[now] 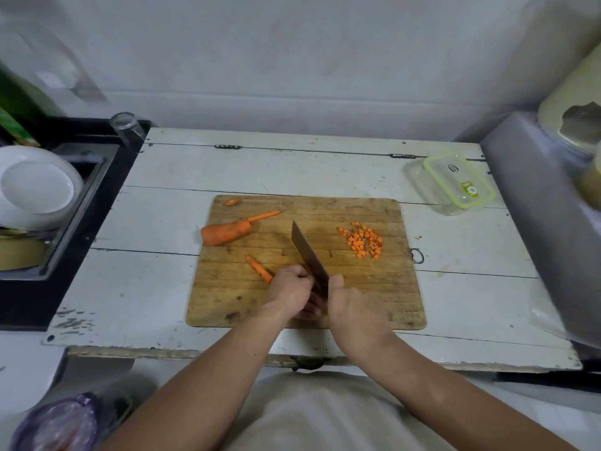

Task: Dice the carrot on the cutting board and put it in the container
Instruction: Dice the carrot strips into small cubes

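Your R hand (353,304) grips flat steel knife (309,253); L hand (289,288) curls on carrot sticks (260,269). Rough carrot chunk (226,233) & cubes (363,239) on scored wood cutting board (305,304); clear lidded container (453,183) far R.

Both bare forearms reached forward, converging at centre. Left hand (290,289) lay knuckles-up, fingers curled under. Right hand (353,309) was closed in a grip, thumb forward.

No legible text; container lid (459,180) labels too blurred.
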Tool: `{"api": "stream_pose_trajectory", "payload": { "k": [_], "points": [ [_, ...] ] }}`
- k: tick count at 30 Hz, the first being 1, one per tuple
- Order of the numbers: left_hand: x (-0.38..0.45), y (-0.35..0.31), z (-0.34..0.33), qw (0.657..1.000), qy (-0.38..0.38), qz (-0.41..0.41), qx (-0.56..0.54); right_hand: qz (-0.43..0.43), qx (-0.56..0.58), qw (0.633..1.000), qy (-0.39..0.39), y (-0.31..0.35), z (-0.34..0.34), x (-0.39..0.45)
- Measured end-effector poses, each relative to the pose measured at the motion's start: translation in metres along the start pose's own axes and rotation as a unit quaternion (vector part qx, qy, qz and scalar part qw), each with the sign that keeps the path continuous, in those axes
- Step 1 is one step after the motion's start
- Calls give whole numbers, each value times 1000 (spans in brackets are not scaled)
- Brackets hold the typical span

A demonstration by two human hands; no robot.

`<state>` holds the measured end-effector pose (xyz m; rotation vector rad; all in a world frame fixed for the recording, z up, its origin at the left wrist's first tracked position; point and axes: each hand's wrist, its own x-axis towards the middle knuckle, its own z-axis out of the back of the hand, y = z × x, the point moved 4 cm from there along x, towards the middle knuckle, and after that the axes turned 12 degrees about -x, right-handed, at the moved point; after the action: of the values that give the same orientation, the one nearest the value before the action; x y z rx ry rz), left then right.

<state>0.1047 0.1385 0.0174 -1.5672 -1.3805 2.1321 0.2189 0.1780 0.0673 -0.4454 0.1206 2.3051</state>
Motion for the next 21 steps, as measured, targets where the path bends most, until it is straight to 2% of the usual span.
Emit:
{"api": "stream_pose_trajectory", "payload": {
  "k": [6,12,15,21],
  "points": [
    [1,1,-2,1000,-2,4,-1,-16,74,997,-5,-11,5,21],
    [1,2,-3,1000,-8,8,-5,-8,10,1000,-14,-17,-1,-5],
    [-5,-1,-4,1000,-18,1,3,-28,42,999,-5,-10,3,2],
    [-5,0,-4,1000,-23,1,9,-8,65,998,-8,-14,-1,11]
  ]
}}
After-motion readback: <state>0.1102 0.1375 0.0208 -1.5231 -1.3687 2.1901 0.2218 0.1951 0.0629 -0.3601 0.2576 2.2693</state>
